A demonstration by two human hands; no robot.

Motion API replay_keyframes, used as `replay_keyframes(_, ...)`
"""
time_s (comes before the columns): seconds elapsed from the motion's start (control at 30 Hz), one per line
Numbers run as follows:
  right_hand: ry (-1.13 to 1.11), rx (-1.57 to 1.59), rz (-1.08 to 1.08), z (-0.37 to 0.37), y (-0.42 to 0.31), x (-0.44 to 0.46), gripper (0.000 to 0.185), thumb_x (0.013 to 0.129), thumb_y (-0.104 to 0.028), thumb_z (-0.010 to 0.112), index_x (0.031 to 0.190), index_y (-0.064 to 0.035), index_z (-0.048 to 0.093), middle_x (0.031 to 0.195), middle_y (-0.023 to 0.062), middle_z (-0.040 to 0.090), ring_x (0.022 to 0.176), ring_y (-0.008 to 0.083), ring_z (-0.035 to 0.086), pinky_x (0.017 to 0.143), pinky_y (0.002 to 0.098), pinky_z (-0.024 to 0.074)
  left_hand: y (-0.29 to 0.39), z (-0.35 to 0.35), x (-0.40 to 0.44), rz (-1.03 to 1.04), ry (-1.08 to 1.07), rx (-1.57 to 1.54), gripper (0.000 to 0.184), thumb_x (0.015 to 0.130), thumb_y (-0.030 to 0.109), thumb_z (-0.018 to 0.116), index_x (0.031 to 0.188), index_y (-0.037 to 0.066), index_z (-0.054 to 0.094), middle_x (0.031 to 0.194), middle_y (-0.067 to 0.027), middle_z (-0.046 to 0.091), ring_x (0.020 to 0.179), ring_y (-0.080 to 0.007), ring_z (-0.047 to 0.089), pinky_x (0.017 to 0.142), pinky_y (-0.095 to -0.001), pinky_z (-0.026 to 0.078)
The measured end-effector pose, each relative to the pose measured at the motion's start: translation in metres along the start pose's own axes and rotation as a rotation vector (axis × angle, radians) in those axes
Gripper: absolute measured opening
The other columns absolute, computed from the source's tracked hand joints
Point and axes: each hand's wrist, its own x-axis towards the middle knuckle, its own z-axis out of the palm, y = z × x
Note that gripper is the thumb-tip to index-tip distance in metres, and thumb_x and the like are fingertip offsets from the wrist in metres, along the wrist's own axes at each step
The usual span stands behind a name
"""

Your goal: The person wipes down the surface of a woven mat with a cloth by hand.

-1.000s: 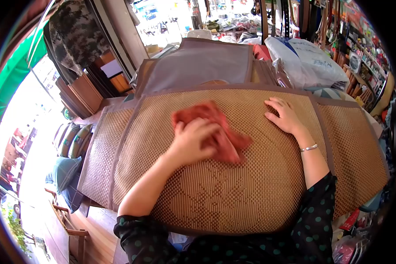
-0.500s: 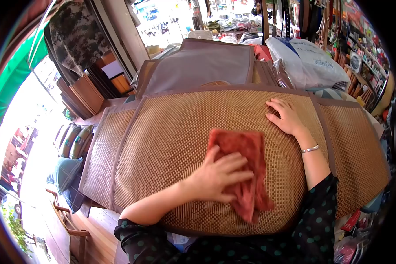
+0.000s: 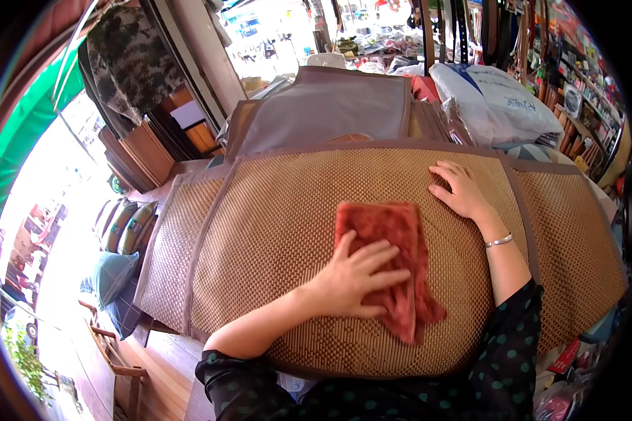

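Head view: the left hand (image 3: 351,282) is resting on a red cloth (image 3: 383,221) on a woven mat (image 3: 281,217).
The cloth is lying around the mat's middle, under spread fingers. The right hand (image 3: 462,193) is resting open on the mat, farther and to the right, with a silver bracelet (image 3: 498,241) on its wrist.

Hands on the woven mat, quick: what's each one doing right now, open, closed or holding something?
Left hand: open, spread over the red cloth.
Right hand: open, resting on the woven mat, holding nothing.
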Motion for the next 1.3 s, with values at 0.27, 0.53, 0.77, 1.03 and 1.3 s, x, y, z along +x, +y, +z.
replay_keyframes(0.27,-0.007,0.002,0.012,-0.002,-0.003,0.0,0.056,0.094,-0.048,0.056,0.137,-0.0122,0.056,0.149,0.0145,0.048,0.141,0.0299,0.039,0.118,0.0488,0.0225,-0.086,-0.02,-0.009,-0.459,0.072,0.067,0.068,0.072,0.03,0.075,0.137,0.019,0.058,0.145,-0.0109,0.051,0.138,-0.031,0.043,0.113,-0.0628,0.025)
replay_keyframes(0.53,-0.02,-0.015,0.026,-0.002,-0.004,-0.001,0.056,0.094,-0.047,0.057,0.137,-0.0118,0.056,0.149,0.0145,0.047,0.142,0.0296,0.038,0.119,0.0495,0.0212,-0.033,-0.013,-0.006,-0.209,0.001,0.054,0.075,0.071,0.035,0.077,0.141,0.021,0.054,0.144,-0.0145,0.048,0.135,-0.0331,0.044,0.112,-0.0585,0.028)
replay_keyframes(0.77,-0.009,0.008,0.018,-0.001,-0.002,-0.001,0.056,0.094,-0.047,0.057,0.138,-0.0119,0.056,0.149,0.015,0.047,0.142,0.031,0.037,0.118,0.0487,0.0217,-0.015,-0.045,0.005,-0.25,-0.227,-0.11,0.097,0.07,0.053,0.08,0.151,0.019,0.039,0.151,-0.0221,0.039,0.14,-0.04,0.036,0.114,-0.0569,0.029)
replay_keyframes(1.03,-0.022,-0.003,0.026,0.001,0.0,-0.001,0.057,0.094,-0.048,0.057,0.138,-0.0113,0.056,0.149,0.0153,0.047,0.142,0.0306,0.037,0.119,0.0488,0.0214,-0.026,-0.026,0.019,-0.325,-0.237,0.015,0.092,0.067,0.047,0.08,0.142,0.008,0.043,0.154,-0.0256,0.034,0.142,-0.047,0.029,0.108,-0.068,0.028)
replay_keyframes(1.3,-0.014,-0.002,0.012,-0.003,-0.006,-0.002,0.056,0.094,-0.047,0.056,0.137,-0.0106,0.056,0.148,0.0158,0.048,0.141,0.0308,0.039,0.118,0.049,0.0227,-0.061,-0.064,0.014,-0.594,0.314,-0.044,0.045,0.074,0.007,0.07,0.115,0.008,0.052,0.11,-0.0141,0.064,0.105,-0.0347,0.063,0.083,-0.045,0.053)
